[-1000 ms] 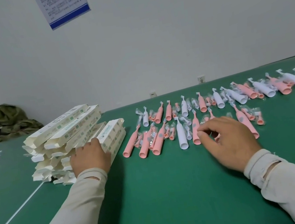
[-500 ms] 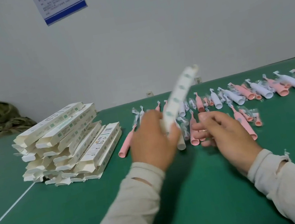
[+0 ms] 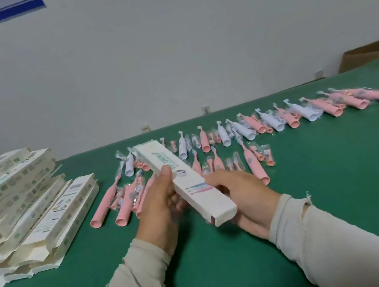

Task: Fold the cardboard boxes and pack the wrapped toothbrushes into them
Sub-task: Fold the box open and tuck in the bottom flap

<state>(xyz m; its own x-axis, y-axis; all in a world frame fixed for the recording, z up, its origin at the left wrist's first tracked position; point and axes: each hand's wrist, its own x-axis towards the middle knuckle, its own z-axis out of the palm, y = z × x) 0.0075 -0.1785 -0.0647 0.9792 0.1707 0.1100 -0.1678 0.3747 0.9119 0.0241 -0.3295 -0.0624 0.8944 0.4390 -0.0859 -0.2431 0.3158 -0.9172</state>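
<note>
Box (image 3: 185, 181) is getting gripped by my left hand (image 3: 160, 209) and right hand (image 3: 245, 195), fingers curling round both sides, so I'm squaring it up over the toothbrushes (image 3: 251, 130).

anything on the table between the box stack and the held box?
Pink toothbrushes lie between the stack and the box, head view.
</note>
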